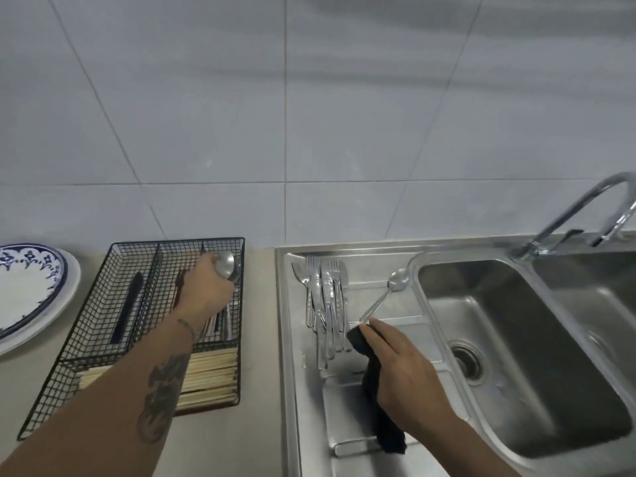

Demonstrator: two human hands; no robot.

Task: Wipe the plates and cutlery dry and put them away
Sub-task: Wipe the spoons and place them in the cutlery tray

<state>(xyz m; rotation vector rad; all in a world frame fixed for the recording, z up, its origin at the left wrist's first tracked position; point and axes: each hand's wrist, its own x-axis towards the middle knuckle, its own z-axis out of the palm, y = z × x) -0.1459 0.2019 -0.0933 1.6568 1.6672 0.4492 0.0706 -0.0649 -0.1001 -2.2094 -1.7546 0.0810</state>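
My left hand (pixel 205 287) reaches into the right compartment of a black wire cutlery basket (pixel 103 304) and holds a steel spoon (pixel 226 264), bowl pointing toward the wall. My right hand (pixel 402 370) grips a black cloth (pixel 378 407) over the steel draining board (pixel 378 270), and its fingertips touch the handle end of a second spoon (pixel 395 282) lying there. A bundle of forks and knives (pixel 325 297) lies on the draining board left of that spoon. Stacked plates (pixel 31 290), the top one with a blue pattern, sit at the far left.
The basket's front compartment holds several wooden chopsticks (pixel 210 376), and a black-handled utensil (pixel 129 304) lies in its left compartment. A double sink (pixel 516 339) with a curved tap (pixel 585 215) fills the right side. A tiled wall rises behind the counter.
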